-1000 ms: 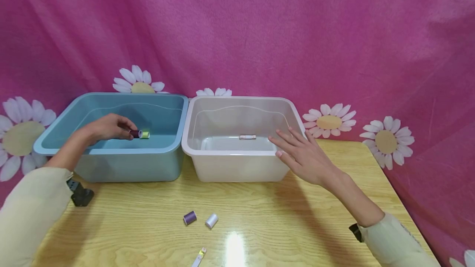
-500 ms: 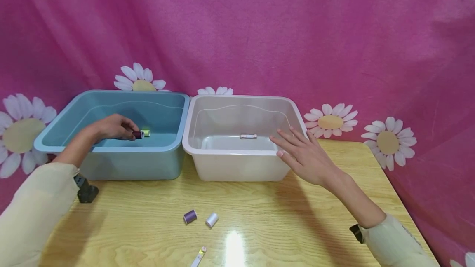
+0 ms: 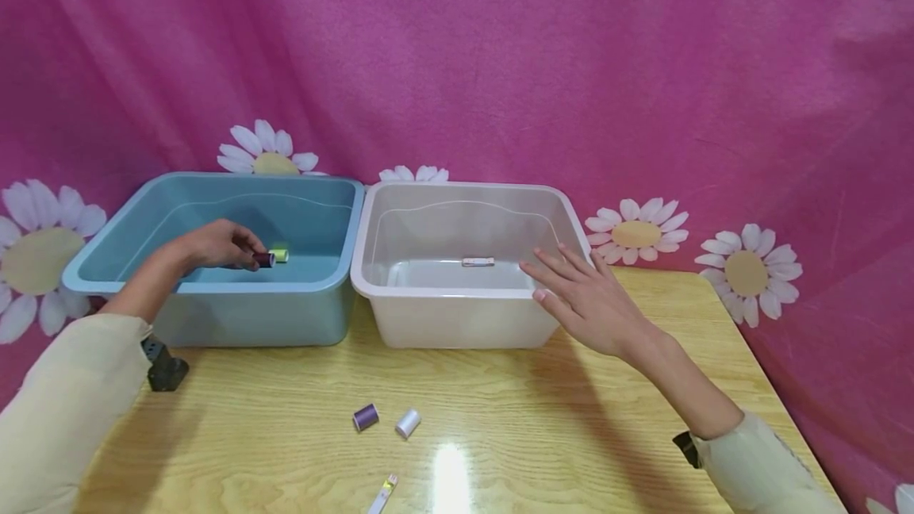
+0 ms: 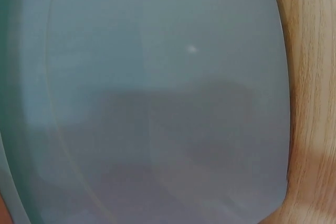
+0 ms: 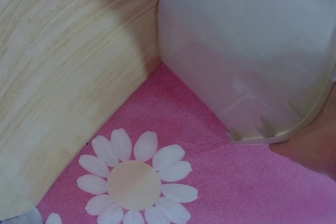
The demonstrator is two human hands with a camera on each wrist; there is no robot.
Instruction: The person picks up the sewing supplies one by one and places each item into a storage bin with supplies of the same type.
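In the head view my left hand [image 3: 224, 245] reaches over the near rim into the blue tub [image 3: 250, 316] and pinches a dark maroon thread spool [image 3: 264, 260]. Right beside that spool lies a yellow-green spool [image 3: 279, 255]. My right hand [image 3: 589, 304], fingers spread, is at the near right corner of the off-white tub [image 3: 457, 324]; the right wrist view shows part of the hand [image 5: 310, 142] at the tub's rim [image 5: 257, 141]. Inside the off-white tub is a small pale flat item [image 3: 478, 262]. The left wrist view shows mostly the blue tub's outer wall [image 4: 157, 77].
On the wooden table [image 3: 286, 450] lie a purple spool [image 3: 366, 417], a white spool [image 3: 408, 423] and, at the front edge of view, a pale strip-like item [image 3: 383, 494]. A pink curtain [image 3: 457, 62] with white daisies hangs behind both tubs, which stand side by side.
My left hand has shifted slightly right within the blue tub, the maroon spool still pinched. My right hand has stayed nearly where it was.
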